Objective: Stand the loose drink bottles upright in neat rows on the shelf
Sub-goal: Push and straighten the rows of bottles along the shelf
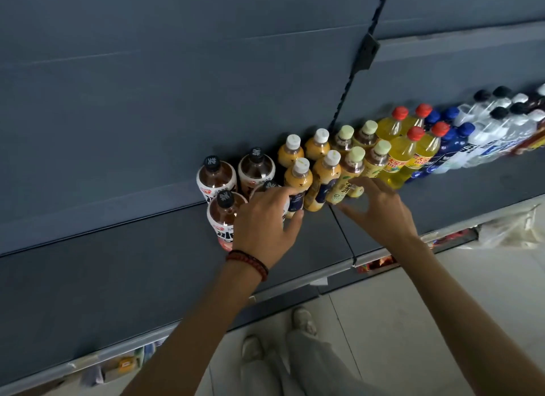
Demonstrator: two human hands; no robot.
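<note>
STOCKING UP: L hand (265, 224), beaded bracelet (249, 261) at the wrist, grips a black-capped tea btl (269, 186) near the front of a dark grey shop shelf (132, 271). Fingers curl over the btl's shoulder w/ the thumb round its right side, so only the cap and a strip of label show. R hand (383, 215) is unclenched and holds nothing, fingers spread and loosely curved, fingertips (358, 183) at the label of the front green-capped btl (352, 167).

The gripped btl looks upright, just beside three matching tea btls (216, 176); together they form a two-by-two block at the left end of the line. To the right, all upright, two deep:
- orange-juice btls (298, 179) w/ white caps
- more green-capped btls
- yellow btls (410, 150) w/ red caps
- blue btls (451, 148)
- clear btls (489, 130) w/ black or white caps, running out of frame

Below the shelf edge are pale floor tiles (398, 292), the person's light shoes (303, 320) and a clear plastic bag (507, 229).
</note>
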